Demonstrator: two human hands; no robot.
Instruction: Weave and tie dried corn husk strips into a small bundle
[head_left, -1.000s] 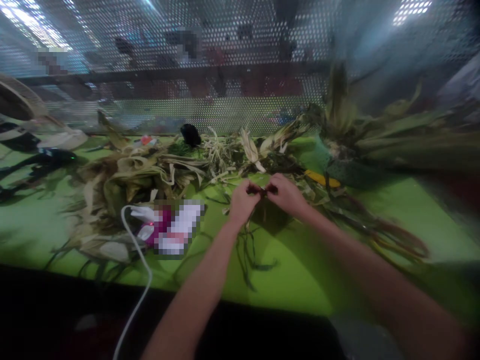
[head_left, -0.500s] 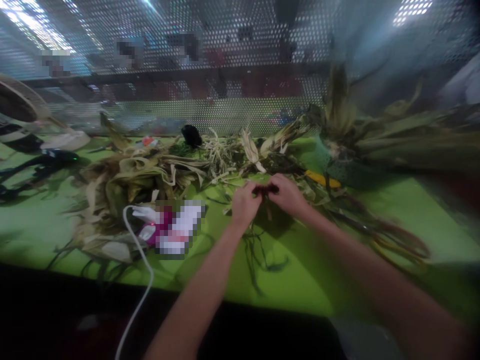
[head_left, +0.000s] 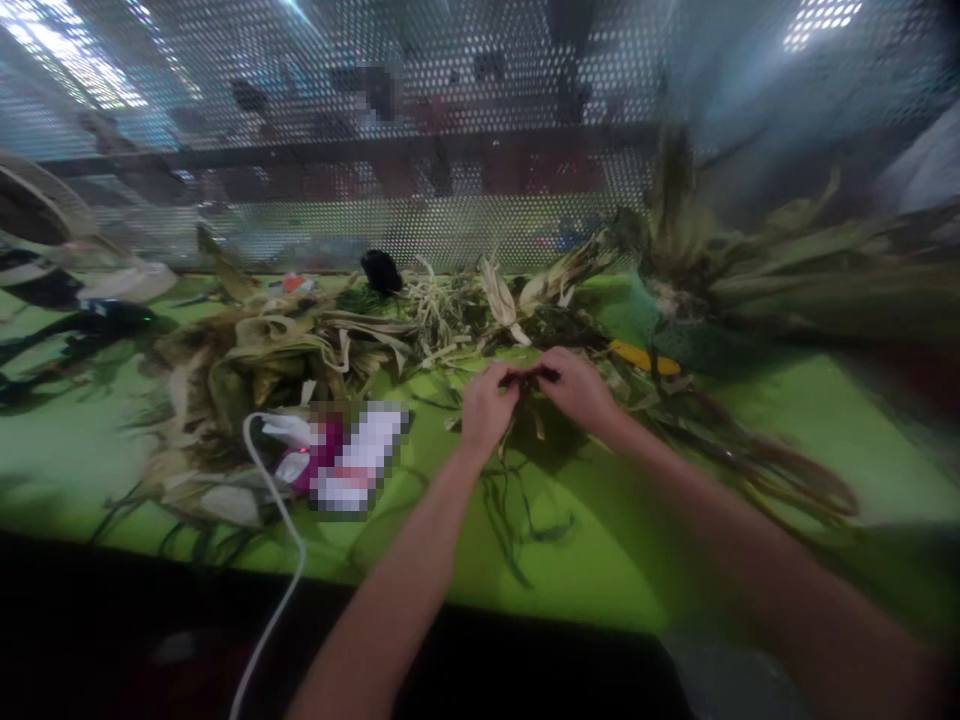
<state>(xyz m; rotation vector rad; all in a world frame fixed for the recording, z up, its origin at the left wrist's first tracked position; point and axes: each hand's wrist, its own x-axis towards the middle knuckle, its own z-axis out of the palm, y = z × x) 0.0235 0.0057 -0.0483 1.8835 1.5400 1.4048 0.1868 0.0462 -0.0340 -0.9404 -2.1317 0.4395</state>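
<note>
My left hand (head_left: pixel 486 408) and my right hand (head_left: pixel 579 388) meet over the middle of the green table (head_left: pixel 622 560). Both pinch a small dark bundle of plant strands (head_left: pixel 529 377) between their fingertips. Thin dark strands (head_left: pixel 517 500) trail from the bundle down onto the table toward me. The bundle itself is blurred and partly hidden by my fingers.
Heaps of dried husks and leaves (head_left: pixel 277 350) lie left and behind my hands, with more long leaves (head_left: pixel 787 290) at the right. A white cable (head_left: pixel 274 590) runs to a blurred pink-white object (head_left: pixel 341 455). A yellow item (head_left: pixel 643 357) lies right of my hands. Perforated metal screen (head_left: pixel 450 130) backs the table.
My hands have stayed together over the same spot, with small finger movements on the bundle. The trailing strands below have shifted slightly.
</note>
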